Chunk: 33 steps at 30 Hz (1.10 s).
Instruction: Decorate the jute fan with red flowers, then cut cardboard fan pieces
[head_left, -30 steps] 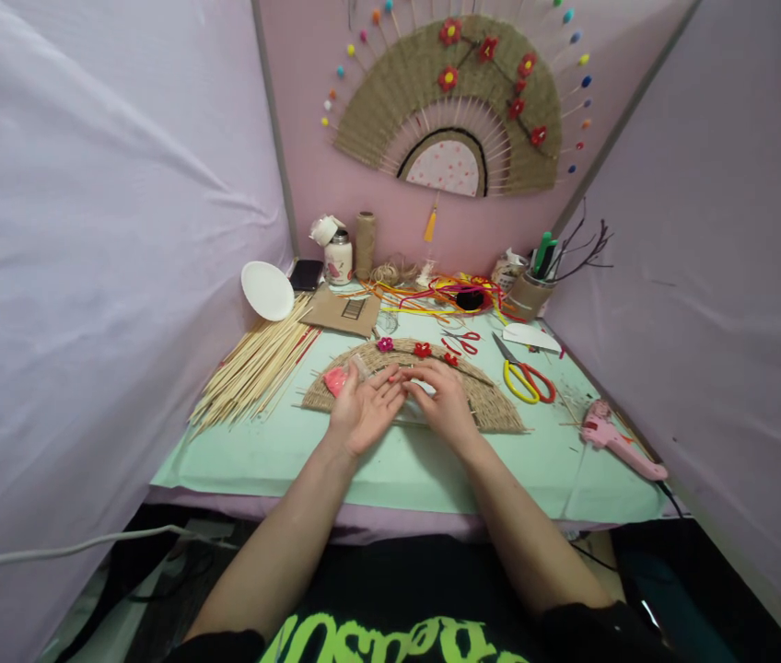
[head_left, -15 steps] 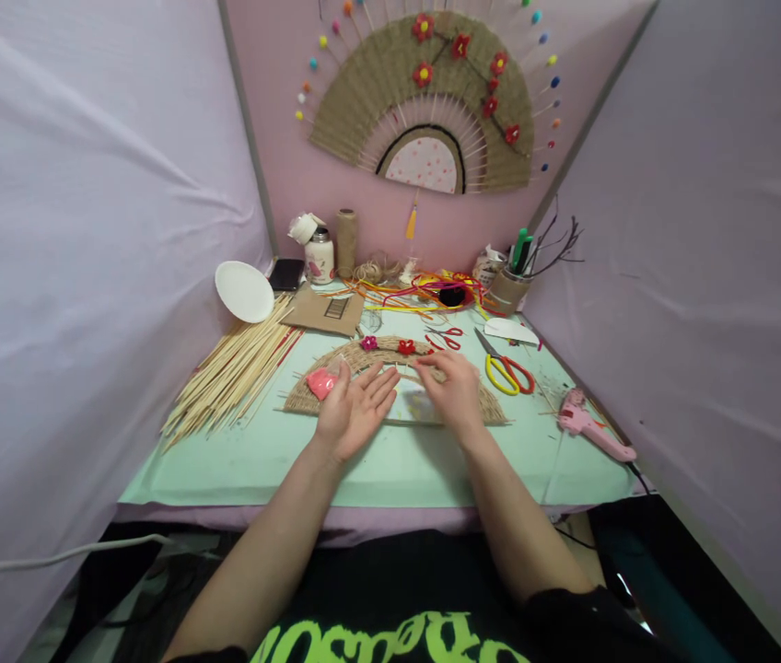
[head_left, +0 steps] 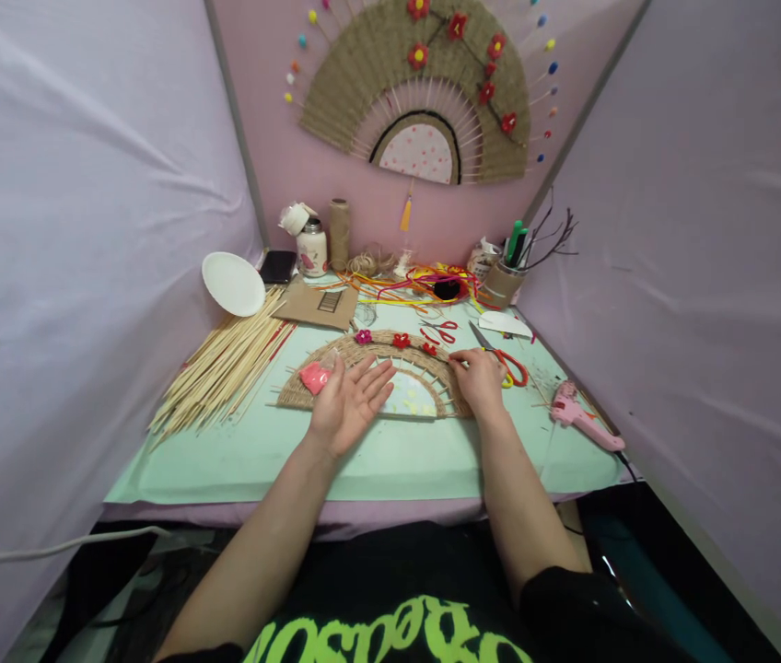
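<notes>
- Woven fan (head_left: 294, 389): laid on the counter (head_left: 397, 470); straw-coloured, arched, decorated with one magenta and two red flowers (head_left: 401, 341).
- Left grip (head_left: 350, 403): opened wide, palm up.
- Right grip (head_left: 479, 378): pinched narrow at fan's right; contents cannot be told.

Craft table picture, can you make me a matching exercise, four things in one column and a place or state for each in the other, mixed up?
1. Glue gun
2. White plate
3. Left hand
4. Phone

A. Open, palm up
B. Beside the bottle
C. Near the right edge of the table
D. Tilted, by the far ends of the sticks

Pairs: 1-C, 2-D, 3-A, 4-B
</notes>
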Available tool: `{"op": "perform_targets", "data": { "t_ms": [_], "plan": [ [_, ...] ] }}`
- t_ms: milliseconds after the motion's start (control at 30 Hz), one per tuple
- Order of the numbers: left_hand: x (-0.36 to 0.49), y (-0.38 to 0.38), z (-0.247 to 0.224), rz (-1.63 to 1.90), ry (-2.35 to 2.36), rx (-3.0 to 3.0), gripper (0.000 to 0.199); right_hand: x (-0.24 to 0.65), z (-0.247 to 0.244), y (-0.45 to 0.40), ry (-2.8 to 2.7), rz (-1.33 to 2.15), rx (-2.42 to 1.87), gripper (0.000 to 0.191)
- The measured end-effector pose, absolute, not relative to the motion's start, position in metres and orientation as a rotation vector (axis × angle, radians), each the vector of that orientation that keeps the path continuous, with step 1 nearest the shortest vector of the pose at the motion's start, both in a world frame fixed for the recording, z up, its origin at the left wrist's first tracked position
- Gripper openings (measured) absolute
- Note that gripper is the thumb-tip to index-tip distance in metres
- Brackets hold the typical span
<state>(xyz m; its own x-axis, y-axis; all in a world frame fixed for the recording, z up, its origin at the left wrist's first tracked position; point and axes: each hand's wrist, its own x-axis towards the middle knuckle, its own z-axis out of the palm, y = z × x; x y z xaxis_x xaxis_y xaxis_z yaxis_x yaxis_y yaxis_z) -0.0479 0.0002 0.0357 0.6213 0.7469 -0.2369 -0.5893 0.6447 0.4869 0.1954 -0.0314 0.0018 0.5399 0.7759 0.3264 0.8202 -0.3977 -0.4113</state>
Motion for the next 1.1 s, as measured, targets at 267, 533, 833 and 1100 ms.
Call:
{"op": "perform_targets", "data": {
  "t_ms": [267,533,833,1100],
  "plan": [
    [-0.048,0.001,0.034,0.796,0.456,0.396,0.064,0.196,0.0,-0.03,-1.297,-0.103,-2.266,0.021],
    [-0.048,0.0,0.036,0.791,0.474,0.391,0.062,0.197,-0.003,-0.029,-1.302,-0.079,-2.298,0.021],
    [-0.048,0.001,0.035,0.784,0.464,0.397,0.061,0.196,-0.003,-0.032,-1.271,-0.072,-2.273,0.023],
    [-0.048,0.0,0.035,0.789,0.49,0.403,0.06,0.187,-0.001,-0.049,-1.392,-0.327,-2.224,0.035]
  ]
}}
